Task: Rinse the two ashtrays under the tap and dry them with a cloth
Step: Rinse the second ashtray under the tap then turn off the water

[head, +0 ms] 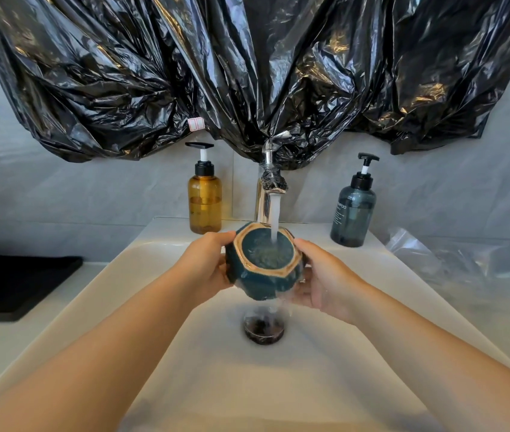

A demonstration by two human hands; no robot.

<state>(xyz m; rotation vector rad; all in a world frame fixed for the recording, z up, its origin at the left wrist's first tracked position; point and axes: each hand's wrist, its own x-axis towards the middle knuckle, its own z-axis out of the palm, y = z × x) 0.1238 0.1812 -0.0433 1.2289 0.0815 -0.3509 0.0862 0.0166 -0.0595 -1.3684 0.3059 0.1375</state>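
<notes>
Currently: rinsing step. Ashtray (264,263), teal with gold rim, held over the sink (141,275) under the running tap (263,204); left hand (208,263) and right hand (319,282), each grip clasping a side. Next, likely: tip out water, steady hold while wet.

Teal ashtray (264,266), gold octagonal rim, mouth tilted toward me, gripped between my left hand (206,263) and right hand (319,282), under running tap (270,188), water pooling inside.
</notes>
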